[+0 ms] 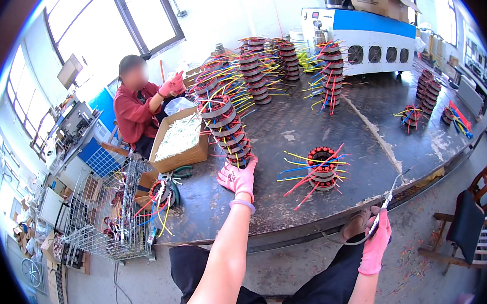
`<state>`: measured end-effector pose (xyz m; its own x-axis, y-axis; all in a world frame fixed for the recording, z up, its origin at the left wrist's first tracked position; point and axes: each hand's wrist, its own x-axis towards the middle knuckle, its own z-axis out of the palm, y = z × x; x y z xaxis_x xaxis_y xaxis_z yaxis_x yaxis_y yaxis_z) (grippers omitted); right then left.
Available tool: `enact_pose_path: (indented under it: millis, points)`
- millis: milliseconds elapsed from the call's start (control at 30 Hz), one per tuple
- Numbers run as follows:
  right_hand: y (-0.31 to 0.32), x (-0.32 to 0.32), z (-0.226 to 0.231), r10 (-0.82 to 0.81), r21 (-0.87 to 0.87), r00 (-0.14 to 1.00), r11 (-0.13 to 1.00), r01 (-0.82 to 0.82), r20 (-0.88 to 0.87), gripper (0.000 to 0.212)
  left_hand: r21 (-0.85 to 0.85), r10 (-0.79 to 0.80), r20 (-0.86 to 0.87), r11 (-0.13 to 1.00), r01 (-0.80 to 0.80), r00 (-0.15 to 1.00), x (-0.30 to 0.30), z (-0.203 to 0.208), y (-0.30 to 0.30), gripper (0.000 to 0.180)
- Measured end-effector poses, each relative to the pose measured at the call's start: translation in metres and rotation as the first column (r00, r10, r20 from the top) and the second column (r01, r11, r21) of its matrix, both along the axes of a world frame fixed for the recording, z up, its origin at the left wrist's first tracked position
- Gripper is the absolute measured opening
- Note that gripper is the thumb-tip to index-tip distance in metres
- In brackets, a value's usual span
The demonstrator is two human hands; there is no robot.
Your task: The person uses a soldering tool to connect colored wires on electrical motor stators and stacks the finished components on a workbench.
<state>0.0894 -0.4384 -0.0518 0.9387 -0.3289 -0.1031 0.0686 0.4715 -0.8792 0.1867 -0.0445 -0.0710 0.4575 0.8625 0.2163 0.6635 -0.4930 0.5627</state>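
My left hand (237,180), in a pink glove, is closed around the bottom of a leaning stack of wound stators (226,128) with red, blue and yellow wire ends. My right hand (376,241), also gloved in pink, grips a slim soldering iron (386,202) near the table's front edge. Its thin tip points up and away to the right, and a grey cable trails from it. Between my hands, a short stack of stators (322,170) stands on the dark table with its wires spread outward. The underside of the leaning stack is hidden by my left hand.
More stator stacks (254,77) stand at the back, others (429,93) at the right. An open carton (183,134) of white pieces, pliers (179,173) and a lone stator (160,194) lie left. A co-worker (136,102) sits beyond. A wire cart (106,214) abuts the table.
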Motion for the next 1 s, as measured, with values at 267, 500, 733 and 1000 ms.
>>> enact_pose_path:
  millis: [267,500,733,1000]
  points:
    - [-0.008,-0.001,-0.005,-0.025,-0.001,0.999,1.000,0.025,0.023,0.037,-0.041,-0.013,0.088,0.999,0.016,0.996,0.002,0.006,-0.008,0.123]
    - [-0.002,0.001,-0.007,-0.049,0.016,0.999,0.999,0.049,-0.014,0.041,0.024,0.087,0.152,0.995,-0.092,0.984,0.009,0.004,-0.012,0.106]
    - [-0.004,-0.001,-0.003,-0.043,0.010,0.999,0.999,0.043,-0.007,0.039,0.048,0.034,0.281,0.998,-0.050,0.959,0.003,0.004,-0.008,0.100]
    - [-0.004,0.001,0.000,-0.012,-0.043,1.000,0.999,0.013,0.006,0.038,-0.154,-0.241,0.290,0.943,0.294,0.926,-0.018,0.034,0.010,0.103]
